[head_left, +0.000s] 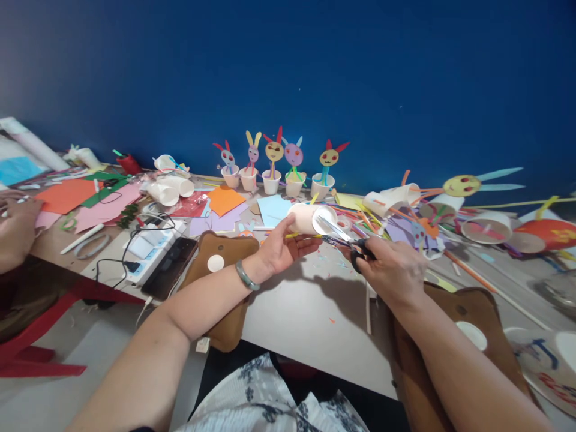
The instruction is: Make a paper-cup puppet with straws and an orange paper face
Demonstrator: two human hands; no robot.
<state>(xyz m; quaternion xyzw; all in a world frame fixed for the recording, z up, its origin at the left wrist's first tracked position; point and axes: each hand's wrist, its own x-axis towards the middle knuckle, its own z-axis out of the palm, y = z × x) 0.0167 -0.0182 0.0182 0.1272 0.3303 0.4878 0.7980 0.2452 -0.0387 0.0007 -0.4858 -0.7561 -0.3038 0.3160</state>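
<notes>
A white paper cup (302, 218) lies on its side in my left hand (283, 247), its open mouth turned to the right. The thumb and fingers of that hand are closed around the cup. My right hand (393, 267) grips the black handles of a pair of scissors (346, 235). The scissor blades point left into the mouth of the cup, at its near rim; whether they are cutting I cannot tell. Small paper scraps (332, 320) lie on the grey tabletop (297, 306) below my hands.
Several cups with paper rabbit heads (274, 151) stand along the blue wall. Coloured paper (222, 200), a phone (168, 269) and a power strip (155, 252) lie left. More cups (400, 197) and sticks lie right. Brown cushions (225, 324) flank me. Another person's hand (20, 225) is far left.
</notes>
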